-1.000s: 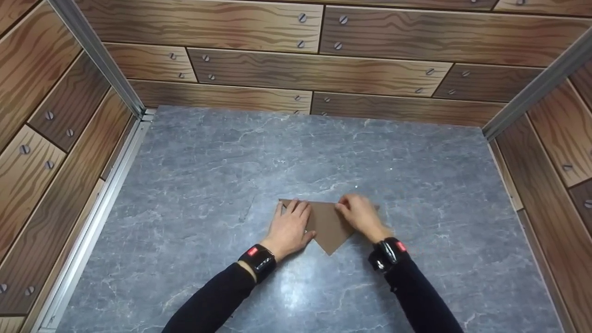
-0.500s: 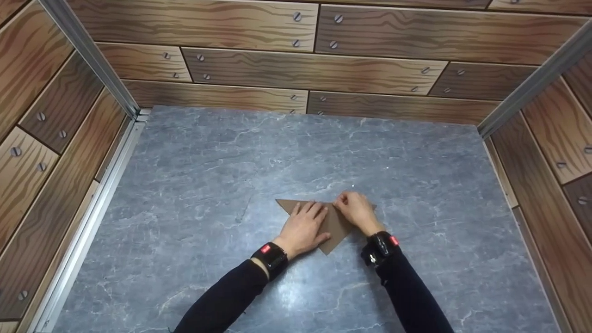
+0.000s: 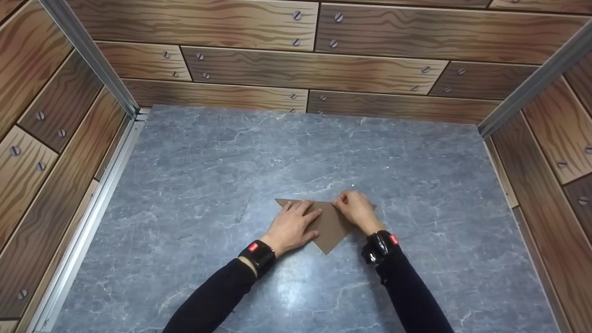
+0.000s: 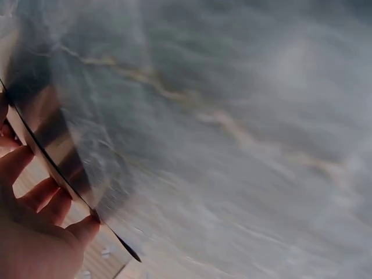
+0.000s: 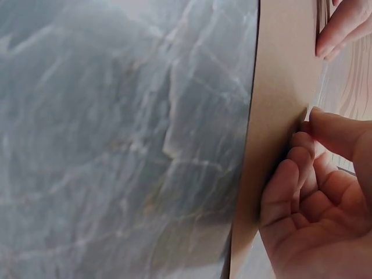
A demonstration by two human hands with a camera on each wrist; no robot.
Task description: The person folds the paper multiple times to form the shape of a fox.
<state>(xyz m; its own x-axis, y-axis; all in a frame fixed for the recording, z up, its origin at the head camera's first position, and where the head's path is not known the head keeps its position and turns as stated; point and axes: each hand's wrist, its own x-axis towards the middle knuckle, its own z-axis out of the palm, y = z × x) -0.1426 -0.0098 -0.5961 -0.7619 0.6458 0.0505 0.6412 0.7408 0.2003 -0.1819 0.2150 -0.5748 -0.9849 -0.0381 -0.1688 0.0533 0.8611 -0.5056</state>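
A brown sheet of paper (image 3: 327,229), folded to a triangle, lies on the grey marbled tabletop with one corner toward me and its long edge away. My left hand (image 3: 291,226) rests on the paper's left part, its fingers spread out. My right hand (image 3: 358,210) covers the right part and, with curled fingers, pinches the paper near its far edge between thumb and forefinger. In the right wrist view the paper (image 5: 285,75) runs under the thumb and fingers of the right hand (image 5: 325,192). The left wrist view shows the left fingertips (image 4: 87,226) along the paper's edge.
Wood-patterned panels (image 3: 259,69) stand behind and at both sides of the marbled tabletop (image 3: 222,152). A metal rail (image 3: 99,208) runs along the left edge. Black bands sit on both wrists.
My left hand slid right across the paper to its middle, then back left. The right hand keeps its pinch near the far edge. The head view shifted slightly.
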